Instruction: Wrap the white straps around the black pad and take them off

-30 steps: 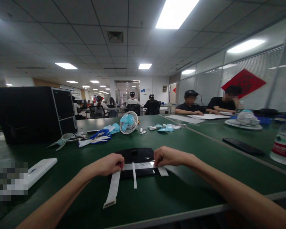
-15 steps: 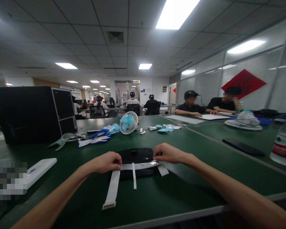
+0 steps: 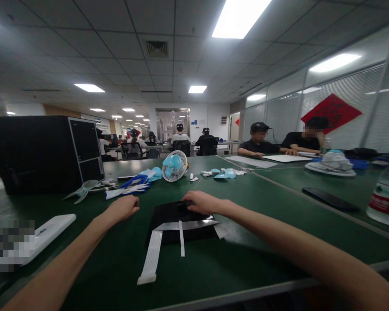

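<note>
A flat black panel (image 3: 168, 212) lies on the green table in front of me. A silver strip (image 3: 171, 226) runs across it. From the strip hang a wide white ribbon cable (image 3: 151, 255) with a connector end, a narrow white strip (image 3: 182, 242) and a short ribbon (image 3: 221, 231) on the right. My right hand (image 3: 201, 202) is over the far part of the panel, its fingers closed downward at a small dark spot; what they grip is hidden. My left hand (image 3: 125, 207) hovers left of the panel, fingers curled in, with nothing visible in it.
Behind the panel stand a small fan (image 3: 175, 166), blue-white gloves (image 3: 129, 186) and light-blue fan parts (image 3: 225, 173). A black computer case (image 3: 35, 155) is at left, near a white device (image 3: 48, 237). To the right are a black phone-like slab (image 3: 330, 199) and a water bottle (image 3: 387, 194).
My left hand has let go of the panel's left side and moved left and up. My right hand has moved left from the right edge to the panel's far middle.
</note>
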The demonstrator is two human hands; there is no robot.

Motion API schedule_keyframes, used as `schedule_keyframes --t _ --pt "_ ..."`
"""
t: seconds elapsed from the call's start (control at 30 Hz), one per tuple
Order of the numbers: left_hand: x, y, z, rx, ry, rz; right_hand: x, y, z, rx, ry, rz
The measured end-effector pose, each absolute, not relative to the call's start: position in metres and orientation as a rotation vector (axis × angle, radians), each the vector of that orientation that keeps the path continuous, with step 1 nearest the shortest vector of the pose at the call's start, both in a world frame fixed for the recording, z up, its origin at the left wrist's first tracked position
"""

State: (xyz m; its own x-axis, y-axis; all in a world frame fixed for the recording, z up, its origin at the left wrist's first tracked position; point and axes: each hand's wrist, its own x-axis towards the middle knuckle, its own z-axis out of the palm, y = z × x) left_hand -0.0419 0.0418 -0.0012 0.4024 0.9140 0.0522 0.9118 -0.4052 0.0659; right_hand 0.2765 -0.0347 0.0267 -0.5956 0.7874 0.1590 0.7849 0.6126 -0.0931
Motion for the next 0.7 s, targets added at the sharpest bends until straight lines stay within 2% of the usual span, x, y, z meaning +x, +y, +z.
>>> schedule_keyframes --t 0.4,0.7 --pt "-0.050 0.057 -0.015 2.573 1.677 0.046 0.266 -0.006 0.027 -1.375 -2.772 -0.024" --pt "-0.054 0.058 -0.018 2.556 1.631 0.016 0.378 -0.050 0.066 -1.753 -2.371 -0.194"
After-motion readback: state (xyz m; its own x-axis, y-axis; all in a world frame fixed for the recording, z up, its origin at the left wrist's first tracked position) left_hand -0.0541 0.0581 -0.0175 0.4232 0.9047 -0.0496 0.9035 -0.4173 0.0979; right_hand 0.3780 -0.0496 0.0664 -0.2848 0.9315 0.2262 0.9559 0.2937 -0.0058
